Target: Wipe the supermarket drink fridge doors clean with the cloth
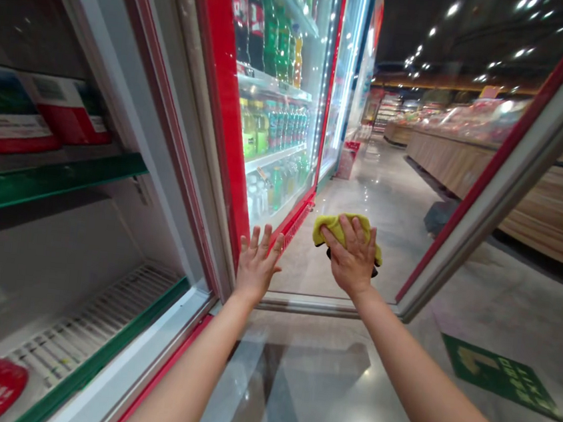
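Observation:
The glass door (388, 195) of a refrigerated cabinet stands swung out in front of me, with a grey and red frame. My right hand (353, 262) presses a yellow cloth (327, 224) with a dark underside against the lower part of the glass. Its fingers lie over the cloth. Near the hinge side, my left hand (257, 267) is held up with fingers spread, holding nothing. That palm faces the glass by the lower left of the door; whether it touches cannot be made out.
To the left, the cabinet has a green-edged shelf (53, 183) with red and white packages (10, 115), and a white wire rack (94, 319). Beyond the glass is a red-framed cooler of bottles (275, 126). Wooden display counters (447, 161) line the right. A green sign (500, 375) lies on the floor.

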Available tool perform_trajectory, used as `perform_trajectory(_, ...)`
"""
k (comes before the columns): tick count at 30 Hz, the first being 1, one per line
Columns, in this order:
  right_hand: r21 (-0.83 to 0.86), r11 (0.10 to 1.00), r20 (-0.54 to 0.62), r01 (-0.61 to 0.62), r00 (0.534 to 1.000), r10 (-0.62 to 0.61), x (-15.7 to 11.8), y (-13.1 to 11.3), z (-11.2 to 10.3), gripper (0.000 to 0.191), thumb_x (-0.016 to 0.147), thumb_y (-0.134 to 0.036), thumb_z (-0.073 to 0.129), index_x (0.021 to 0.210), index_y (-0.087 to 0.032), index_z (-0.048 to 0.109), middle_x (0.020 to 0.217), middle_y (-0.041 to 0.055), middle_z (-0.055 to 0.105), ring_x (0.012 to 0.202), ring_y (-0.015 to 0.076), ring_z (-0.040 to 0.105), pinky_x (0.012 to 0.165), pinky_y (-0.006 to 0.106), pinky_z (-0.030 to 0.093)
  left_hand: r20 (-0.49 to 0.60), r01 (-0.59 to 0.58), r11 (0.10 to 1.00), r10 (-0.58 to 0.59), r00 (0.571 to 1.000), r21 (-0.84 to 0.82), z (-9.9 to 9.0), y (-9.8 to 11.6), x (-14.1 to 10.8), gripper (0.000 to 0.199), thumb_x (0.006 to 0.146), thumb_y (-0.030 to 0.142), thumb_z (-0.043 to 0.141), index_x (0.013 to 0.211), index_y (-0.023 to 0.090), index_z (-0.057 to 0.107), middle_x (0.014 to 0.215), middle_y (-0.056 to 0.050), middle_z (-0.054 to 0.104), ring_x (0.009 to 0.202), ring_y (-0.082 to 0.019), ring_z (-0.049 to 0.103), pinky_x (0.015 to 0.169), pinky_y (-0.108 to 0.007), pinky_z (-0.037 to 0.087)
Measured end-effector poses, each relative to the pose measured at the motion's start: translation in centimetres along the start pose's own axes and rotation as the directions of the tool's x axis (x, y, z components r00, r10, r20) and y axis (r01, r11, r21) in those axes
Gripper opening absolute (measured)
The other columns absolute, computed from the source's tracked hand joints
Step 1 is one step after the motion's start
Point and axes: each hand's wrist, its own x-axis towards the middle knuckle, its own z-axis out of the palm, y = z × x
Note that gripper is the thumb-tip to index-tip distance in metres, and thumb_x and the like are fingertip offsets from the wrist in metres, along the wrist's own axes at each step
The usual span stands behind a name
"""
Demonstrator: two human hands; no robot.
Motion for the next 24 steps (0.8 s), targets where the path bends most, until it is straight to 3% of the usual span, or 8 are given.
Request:
perform_trajectory(3,-0.015,0.999,-0.028,-0.05,0.998,0.05,-3.4,-0.4,0.6,0.05,0.093,-0.016,0.059,0.138,-0.036,0.062,0.157,0.0042,0.049,0.156,0.0243,0.024,0.128,0.056,0.014,0.001,0.01,1.0,-0.01,1.0,-0.012,0.0,0.1,0.1,0.11,0.074,0.024,0.086,0.163,0.026,0.022,0.169,-0.018,0.009,0.153,-0.029,-0.017,0.124,-0.067,-0.001)
perform_trajectory(5,-0.005,1.0,-0.001,0.001,1.0,-0.001,-5.3,-1.4,1.1,0.049,0.092,-0.014,0.058,0.135,-0.035,0.065,0.153,0.0043,0.053,0.156,0.0227,0.023,0.129,0.055,0.011,-0.007,0.008,1.0,-0.008,1.0,-0.017,0.0,0.0,0.2,0.111,0.074,0.023,0.086,0.163,0.026,0.019,0.169,-0.017,0.007,0.153,-0.03,-0.017,0.124,-0.067,-0.002)
perform_trajectory(9,0.063,0.991,0.086,0.121,0.988,-0.127,-3.9,-2.1,1.6,0.055,0.091,-0.009,0.056,0.137,-0.04,0.062,0.15,-0.0014,0.057,0.155,0.0184,0.027,0.13,0.051,0.002,-0.029,0.006,1.0,-0.006,1.0,0.001,-0.1,0.3,0.4,0.117,0.074,0.019,0.086,0.164,0.027,0.01,0.169,-0.017,-0.001,0.153,-0.031,-0.016,0.124,-0.067,-0.001)
perform_trajectory(11,0.055,0.998,0.057,0.021,0.998,-0.024,-1.6,-0.5,1.7,0.055,0.093,-0.011,0.054,0.141,-0.039,0.059,0.156,0.0,0.05,0.155,0.0214,0.026,0.129,0.054,0.006,-0.048,0.038,0.999,-0.037,0.998,0.025,-0.2,0.9,0.4,0.118,0.077,0.017,0.083,0.164,0.027,0.004,0.168,-0.016,-0.004,0.154,-0.031,-0.014,0.123,-0.068,-0.002)
perform_trajectory(13,0.041,0.983,-0.04,-0.179,0.983,0.181,-0.3,1.7,1.7,0.055,0.095,-0.014,0.052,0.145,-0.036,0.056,0.163,0.0051,0.039,0.157,0.0278,0.021,0.126,0.061,0.014,-0.075,0.062,0.997,-0.059,0.995,0.046,-0.3,2.0,0.4,0.113,0.081,0.011,0.075,0.163,0.028,0.0,0.168,-0.014,-0.005,0.155,-0.029,-0.011,0.124,-0.066,-0.003)
perform_trajectory(17,0.084,0.922,-0.139,-0.377,0.912,0.386,-3.3,3.8,2.2,0.063,0.095,-0.017,0.049,0.156,-0.029,0.041,0.171,0.0114,0.019,0.158,0.0359,0.017,0.12,0.069,0.026,-0.042,-0.037,0.999,0.039,0.998,0.033,0.0,4.5,0.7,0.1,0.086,0.001,0.061,0.161,0.037,0.006,0.169,-0.004,0.001,0.155,-0.024,-0.008,0.127,-0.058,-0.002)
perform_trajectory(21,0.04,0.949,-0.008,-0.312,0.95,0.312,-7.6,2.3,3.0,0.068,0.09,-0.013,0.056,0.154,-0.033,0.043,0.172,0.0091,0.014,0.157,0.035,0.017,0.119,0.068,0.03,0.055,-0.056,0.998,0.057,0.997,-0.015,0.9,5.7,1.3,0.101,0.082,0.005,0.068,0.159,0.042,0.014,0.168,-0.001,0.0,0.153,-0.027,-0.014,0.125,-0.062,-0.002)
perform_trajectory(24,0.029,0.975,0.085,-0.22,0.973,0.217,-7.0,3.1,3.1,0.064,0.089,-0.01,0.058,0.146,-0.039,0.053,0.17,0.0041,0.025,0.157,0.0305,0.02,0.123,0.065,0.024,0.07,-0.026,1.0,0.026,0.997,-0.013,1.8,5.6,1.5,0.1,0.083,0.001,0.064,0.157,0.046,0.014,0.167,0.002,0.0,0.152,-0.025,-0.017,0.124,-0.063,-0.002)
